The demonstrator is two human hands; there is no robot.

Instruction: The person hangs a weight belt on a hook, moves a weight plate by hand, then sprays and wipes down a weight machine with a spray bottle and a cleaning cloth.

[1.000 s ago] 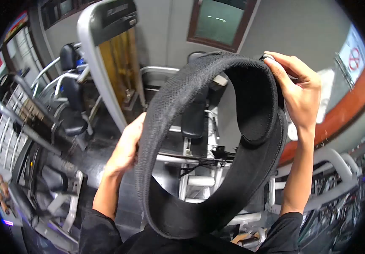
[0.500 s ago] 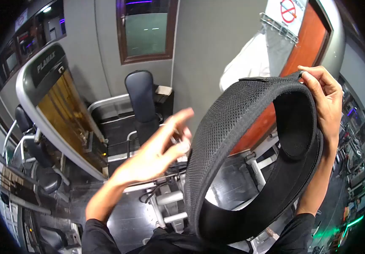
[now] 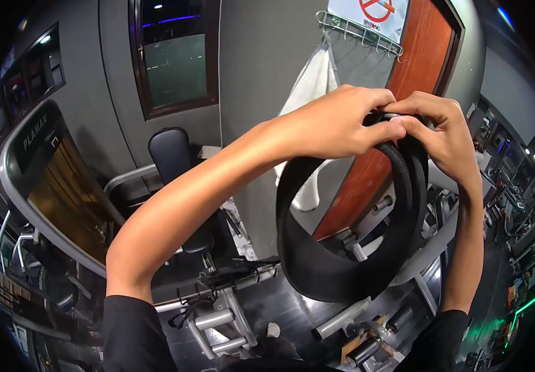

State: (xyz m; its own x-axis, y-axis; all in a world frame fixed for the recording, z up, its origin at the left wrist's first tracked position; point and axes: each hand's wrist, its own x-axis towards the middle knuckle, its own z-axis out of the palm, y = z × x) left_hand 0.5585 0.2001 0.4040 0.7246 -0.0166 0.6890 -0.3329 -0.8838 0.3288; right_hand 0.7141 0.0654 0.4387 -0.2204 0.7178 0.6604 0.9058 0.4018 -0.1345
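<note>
A black weightlifting belt, bent into a loop, hangs below both hands in the middle of the head view. My left hand reaches across from the left, its thumb and fingers closed at the top of the loop. Right beside it, my right hand pinches the same upper part of the belt, and the two thumbs nearly meet. The belt's ends are partly hidden behind the fingers. Through the loop show the reddish-brown door and gym equipment.
Behind the hands, a wire hook rack is on the wall with a white cloth hanging from it. A no-smoking sign is above. At left stands a PLAMAX weight machine; a padded seat and metal frames are lower down.
My left hand, earlier free with fingers apart, has come over to the belt's top and closed there. The belt has turned and sits farther from the camera. The view has shifted right.
</note>
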